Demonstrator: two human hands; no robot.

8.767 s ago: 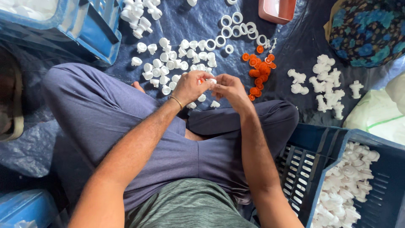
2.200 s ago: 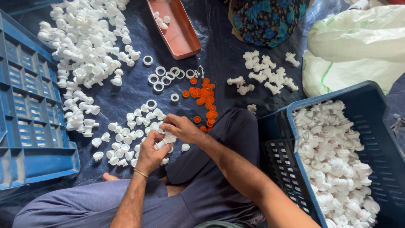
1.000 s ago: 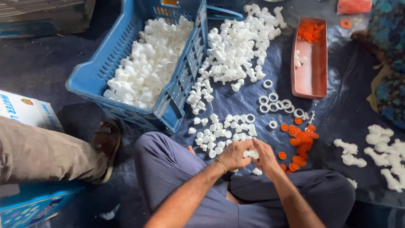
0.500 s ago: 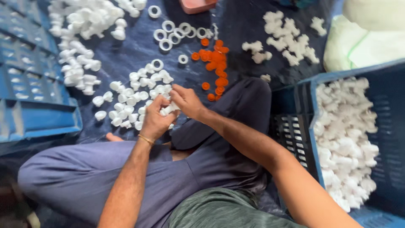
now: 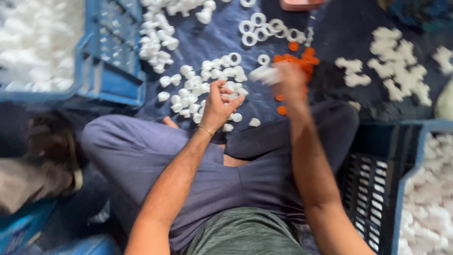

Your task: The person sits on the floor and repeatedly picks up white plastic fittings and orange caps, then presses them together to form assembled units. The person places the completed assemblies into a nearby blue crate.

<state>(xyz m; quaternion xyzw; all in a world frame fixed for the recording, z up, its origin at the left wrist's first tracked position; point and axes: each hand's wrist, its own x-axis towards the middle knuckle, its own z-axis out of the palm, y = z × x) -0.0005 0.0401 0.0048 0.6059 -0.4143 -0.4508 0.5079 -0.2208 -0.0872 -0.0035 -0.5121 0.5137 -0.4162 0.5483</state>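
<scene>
We see a blue crate (image 5: 113, 71) at upper left holding white plastic pieces (image 5: 33, 47), and another blue crate (image 5: 401, 189) at lower right, also with white pieces. Between them the dark sheet (image 5: 222, 42) leaves only a narrow open strip in front of our crossed legs. Our left hand (image 5: 218, 106) hovers over a cluster of white caps (image 5: 207, 80), fingers loosely curled; whether its grip pinches one we cannot tell. Our right hand (image 5: 288, 78) is blurred, its grip closed on a white cap (image 5: 264, 74) above the orange rings (image 5: 297, 59).
</scene>
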